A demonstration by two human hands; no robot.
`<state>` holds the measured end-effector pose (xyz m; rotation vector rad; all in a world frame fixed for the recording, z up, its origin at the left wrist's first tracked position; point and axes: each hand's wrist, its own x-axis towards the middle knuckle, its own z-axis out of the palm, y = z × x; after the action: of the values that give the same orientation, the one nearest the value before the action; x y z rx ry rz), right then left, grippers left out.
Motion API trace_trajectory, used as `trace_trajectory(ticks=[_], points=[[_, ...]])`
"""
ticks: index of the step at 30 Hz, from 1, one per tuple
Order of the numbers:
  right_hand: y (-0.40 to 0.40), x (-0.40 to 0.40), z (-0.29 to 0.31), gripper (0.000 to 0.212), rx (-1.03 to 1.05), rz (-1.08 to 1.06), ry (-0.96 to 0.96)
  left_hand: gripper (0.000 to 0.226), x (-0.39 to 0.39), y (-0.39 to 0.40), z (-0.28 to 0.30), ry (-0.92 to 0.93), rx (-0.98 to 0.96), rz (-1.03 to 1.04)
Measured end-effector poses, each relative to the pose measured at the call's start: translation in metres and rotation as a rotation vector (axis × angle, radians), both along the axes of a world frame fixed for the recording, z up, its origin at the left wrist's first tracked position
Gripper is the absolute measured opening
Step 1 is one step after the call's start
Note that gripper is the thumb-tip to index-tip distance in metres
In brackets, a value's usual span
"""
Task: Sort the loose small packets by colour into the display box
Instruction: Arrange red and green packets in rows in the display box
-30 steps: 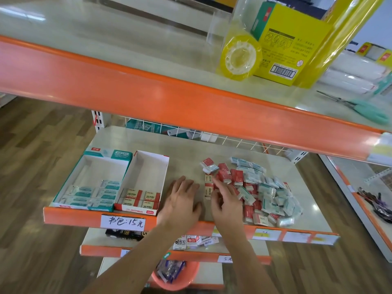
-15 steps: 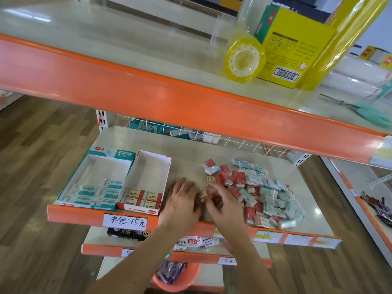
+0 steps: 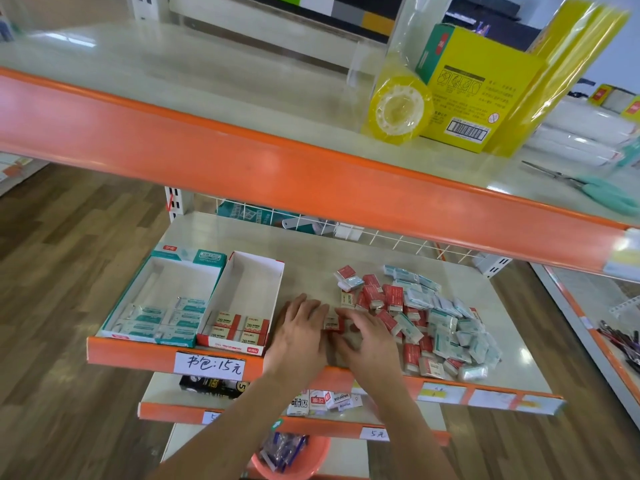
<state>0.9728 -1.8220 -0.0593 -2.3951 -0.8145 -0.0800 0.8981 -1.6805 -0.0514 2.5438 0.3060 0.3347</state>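
Two hands at shelf (image 3: 304, 258) front edge: left hand (image 3: 300, 329) flat, fingers straight; right hand (image 3: 367, 337) fingers straight over red packets (image 3: 333, 323) gathered between them. Mixed pile (image 3: 427, 315) just right. Red display box (image 3: 244, 303) immediately left, teal display box (image 3: 162, 301) beyond. Risk: loose flat-handed gather drops packets over edge, or teal packet rides along into red box.

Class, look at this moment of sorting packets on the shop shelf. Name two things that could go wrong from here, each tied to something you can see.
1. The loose pile reaches the shelf's front edge, so a sweep could knock packets off.
2. Both hands, left hand and right hand, crowd around one red packet; red and teal packets lie mixed, so a teal one could end up in the red box.
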Motion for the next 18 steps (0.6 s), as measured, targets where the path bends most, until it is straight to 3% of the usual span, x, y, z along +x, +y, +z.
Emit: trace_trajectory(ticks=[4, 13, 18], points=[[0.001, 0.001, 0.001, 0.036, -0.018, 0.001, 0.006, 0.051, 0.000, -0.002, 0.003, -0.016, -0.001, -0.013], [0.016, -0.006, 0.015, 0.036, 0.113, -0.086, 0.034, 0.045, -0.003, 0.004, 0.026, -0.235, -0.001, 0.015], [0.034, -0.009, 0.024, 0.023, 0.151, -0.025, 0.014, 0.044, -0.008, 0.026, 0.038, -0.279, -0.050, 0.074]])
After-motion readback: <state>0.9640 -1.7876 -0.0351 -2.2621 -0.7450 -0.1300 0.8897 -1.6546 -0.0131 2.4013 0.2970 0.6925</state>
